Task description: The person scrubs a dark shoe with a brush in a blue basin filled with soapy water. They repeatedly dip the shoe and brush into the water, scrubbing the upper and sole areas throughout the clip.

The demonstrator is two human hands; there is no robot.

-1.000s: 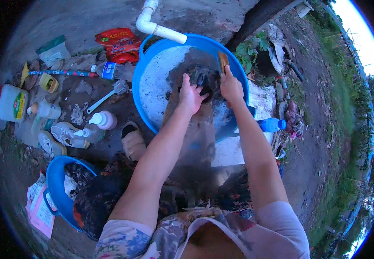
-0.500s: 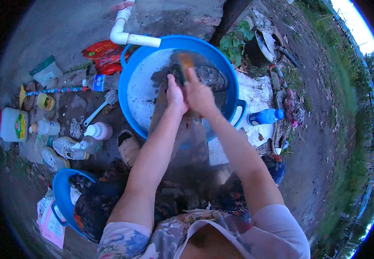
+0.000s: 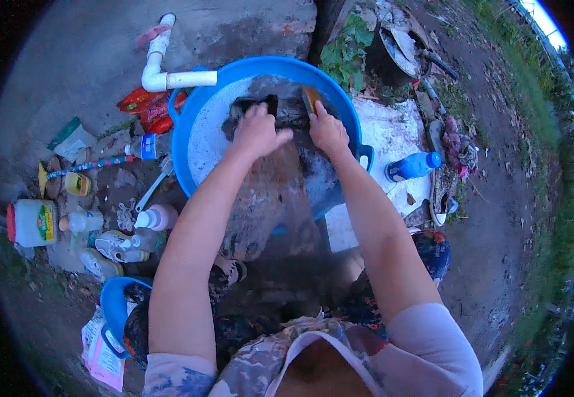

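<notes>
Dirt ground, a suds-filled tub and two busy hands

At the left, a red-capped jug (image 3: 32, 223) stands near a pair of shoes (image 3: 101, 262). Just below, the small tub (image 3: 108, 308) holds dark cloth (image 3: 137, 292), partly covered by the person's leg. A pink bottle (image 3: 161, 217) stands near the big tub (image 3: 179, 142). Over that tub's far left rim reaches a white pipe (image 3: 194, 79). Inside, suds (image 3: 209, 129) fill the left side, giving the left hand (image 3: 258, 134) some room before the wall. Its fingers point down onto a dark item (image 3: 289, 114) in the tub's far half; the thumb stands out to the right, and I cannot tell whether the fingertips grip. A board (image 3: 267, 198) slopes across the near rim. Across a gap, the right hand (image 3: 330, 134) has its fingers closed round a wooden brush (image 3: 310, 97), near the right rim; whether bristles touch the item is unclear. Beyond that rim, a blue bottle (image 3: 411, 167) lies on a white sheet (image 3: 386, 129), with open dirt farther right.
</notes>
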